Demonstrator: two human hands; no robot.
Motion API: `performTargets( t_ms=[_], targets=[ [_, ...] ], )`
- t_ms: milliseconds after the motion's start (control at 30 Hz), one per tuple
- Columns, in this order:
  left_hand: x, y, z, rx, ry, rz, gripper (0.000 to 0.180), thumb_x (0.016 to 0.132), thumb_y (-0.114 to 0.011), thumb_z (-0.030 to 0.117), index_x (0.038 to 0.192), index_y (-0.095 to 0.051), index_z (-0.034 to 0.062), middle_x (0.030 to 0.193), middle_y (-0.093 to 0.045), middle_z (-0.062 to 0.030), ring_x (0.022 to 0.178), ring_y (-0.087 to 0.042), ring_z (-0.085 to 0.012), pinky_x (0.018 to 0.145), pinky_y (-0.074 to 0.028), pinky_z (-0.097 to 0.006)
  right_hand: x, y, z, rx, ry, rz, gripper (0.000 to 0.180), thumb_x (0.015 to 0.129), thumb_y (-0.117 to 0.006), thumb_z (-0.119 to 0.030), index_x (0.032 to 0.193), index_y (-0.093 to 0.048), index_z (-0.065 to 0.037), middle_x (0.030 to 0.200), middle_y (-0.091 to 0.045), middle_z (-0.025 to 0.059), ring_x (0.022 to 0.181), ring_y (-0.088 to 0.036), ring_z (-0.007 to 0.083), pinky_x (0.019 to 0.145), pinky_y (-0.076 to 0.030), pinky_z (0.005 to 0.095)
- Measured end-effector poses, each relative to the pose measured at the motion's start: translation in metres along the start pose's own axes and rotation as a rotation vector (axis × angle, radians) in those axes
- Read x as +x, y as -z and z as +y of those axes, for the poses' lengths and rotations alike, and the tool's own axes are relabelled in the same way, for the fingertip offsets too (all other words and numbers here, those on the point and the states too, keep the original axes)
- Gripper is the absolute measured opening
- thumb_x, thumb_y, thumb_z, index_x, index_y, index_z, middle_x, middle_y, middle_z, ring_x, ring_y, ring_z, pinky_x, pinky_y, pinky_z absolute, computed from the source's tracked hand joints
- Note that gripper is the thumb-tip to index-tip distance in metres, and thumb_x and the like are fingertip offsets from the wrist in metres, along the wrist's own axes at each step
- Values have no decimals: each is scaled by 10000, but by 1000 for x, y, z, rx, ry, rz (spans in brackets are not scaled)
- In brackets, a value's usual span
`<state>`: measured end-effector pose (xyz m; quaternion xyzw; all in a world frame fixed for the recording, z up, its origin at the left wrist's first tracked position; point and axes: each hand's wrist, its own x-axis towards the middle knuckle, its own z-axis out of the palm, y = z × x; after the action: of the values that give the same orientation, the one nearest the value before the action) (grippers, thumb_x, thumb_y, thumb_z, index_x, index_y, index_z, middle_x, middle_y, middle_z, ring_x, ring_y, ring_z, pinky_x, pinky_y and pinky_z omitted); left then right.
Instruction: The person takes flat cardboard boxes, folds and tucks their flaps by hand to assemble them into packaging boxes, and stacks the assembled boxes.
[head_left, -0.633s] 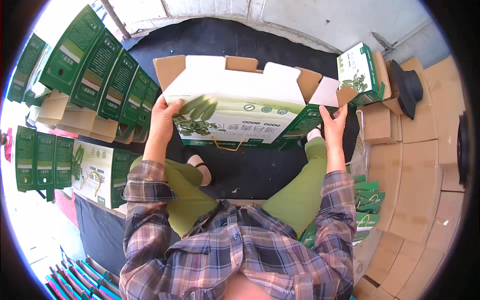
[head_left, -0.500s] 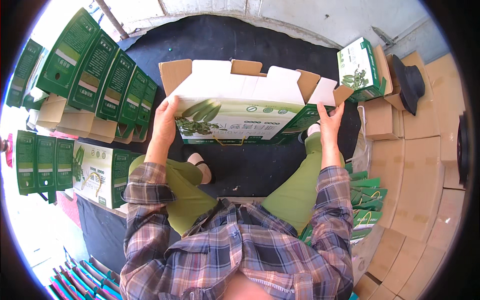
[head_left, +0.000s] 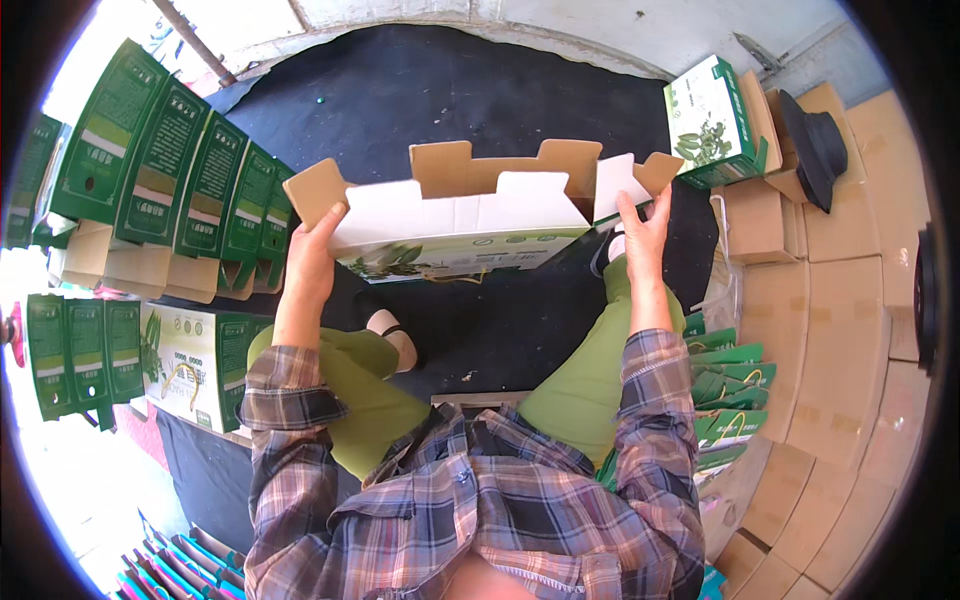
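Between my two hands a green and white cardboard gift box [head_left: 470, 256] is held up above the dark floor. Its flaps stand up and outward, so its mouth gapes toward me. Vegetable pictures and a yellow cord handle show on the side nearest me. My left hand [head_left: 314, 262] grips the left end, its thumb up by a brown flap. At the right end my right hand [head_left: 646, 232] holds the corner, with fingers around a white flap and a brown one. Much of the box's inside is hidden by the near wall.
Unfolded green cartons [head_left: 160, 165] stand in a row at left, above a finished white and green box [head_left: 190, 365]. A similar box [head_left: 712, 120] sits at back right beside a black hat [head_left: 815, 150]. Brown cartons [head_left: 835, 340] are stacked along the right. Green bags [head_left: 728, 390] lie by my right leg.
The box has tipped so its mouth now shows more and its printed side less. Its far flaps have spread apart. Both hands have shifted slightly left with it.
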<state>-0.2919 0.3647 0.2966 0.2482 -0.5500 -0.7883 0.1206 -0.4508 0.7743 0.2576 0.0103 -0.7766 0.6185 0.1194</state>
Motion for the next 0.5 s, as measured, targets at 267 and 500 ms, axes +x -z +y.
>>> performTargets(
  t_ms=[267, 500],
  targets=[
    [-3, 2, -8, 441, -95, -17, 250, 787, -689, 19, 1034, -650, 19, 971, -645, -34, 870, -591, -115, 781, -464, -279, -1, -16, 0, -46, -43, -41, 1171, 702, -827, -375, 1488, -36, -18, 1487, -222, 227, 1345, -313, 371, 1078, -318, 434],
    [-27, -7, 2, 678, -338, -235, 173, 812, -636, -16, 979, -671, 14, 830, -534, 16, 755, -507, -75, 669, -434, -226, -13, -30, -17, -397, 126, -57, 1201, 649, -860, -316, 1471, -57, 33, 1511, -143, 250, 1394, -226, 313, 1122, -260, 403]
  ],
)
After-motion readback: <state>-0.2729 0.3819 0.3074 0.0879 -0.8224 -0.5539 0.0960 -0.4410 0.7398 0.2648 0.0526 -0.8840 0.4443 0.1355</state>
